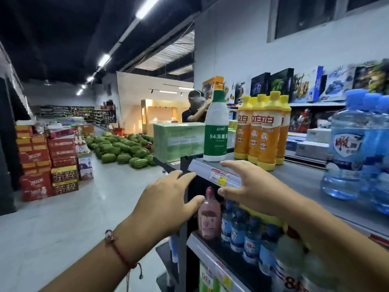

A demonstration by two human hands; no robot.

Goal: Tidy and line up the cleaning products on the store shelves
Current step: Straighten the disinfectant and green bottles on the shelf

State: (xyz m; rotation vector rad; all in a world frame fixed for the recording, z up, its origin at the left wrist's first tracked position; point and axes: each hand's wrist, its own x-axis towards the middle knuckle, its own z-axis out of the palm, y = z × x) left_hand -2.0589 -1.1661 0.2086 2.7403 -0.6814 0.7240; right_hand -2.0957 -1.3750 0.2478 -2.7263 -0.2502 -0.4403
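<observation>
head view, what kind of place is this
Most likely a supermarket or general store: a shelf edge with a price tag under bottled cleaning products, a heap of watermelons on the floor, and stacked red cartons along the aisle.

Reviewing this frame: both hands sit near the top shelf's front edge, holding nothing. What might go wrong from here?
1. The white disinfectant bottle stands alone near the top shelf corner; a bump from the right hand reaching up might tip it off.
2. The yellow detergent bottles stand tightly grouped, so nudging one may knock its neighbours over.
3. The left hand is beside the pink bottle on the shelf below and could dislodge it.
</observation>
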